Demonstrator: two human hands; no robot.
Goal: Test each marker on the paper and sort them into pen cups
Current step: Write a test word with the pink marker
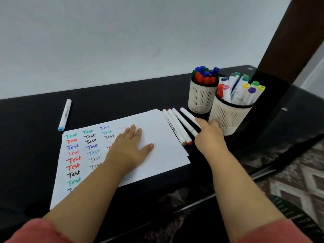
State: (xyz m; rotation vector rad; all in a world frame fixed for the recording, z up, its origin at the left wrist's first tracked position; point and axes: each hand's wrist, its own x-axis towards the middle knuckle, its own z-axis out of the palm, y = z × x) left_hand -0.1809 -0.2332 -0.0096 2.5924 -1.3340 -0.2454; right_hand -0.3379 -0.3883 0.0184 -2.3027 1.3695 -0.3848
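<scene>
A white paper sheet (157,137) covered in coloured "Test" words lies on the black table (35,120). My left hand (129,146) rests flat on it with the fingers spread. Several white markers (177,127) lie side by side just right of the sheet. My right hand (208,132) covers the near end of the rightmost one, a pink-capped marker (187,114), with thumb and fingers closed around it while it lies on the table. Two mesh pen cups stand behind: the far cup (199,100) holds red, blue and green markers, and the near cup (228,116) holds white markers with mixed caps.
A lone white marker with a light-blue cap (64,114) lies at the far left of the table. A dark wooden post (287,41) rises at the right. A patterned rug (289,178) shows below the table's right edge.
</scene>
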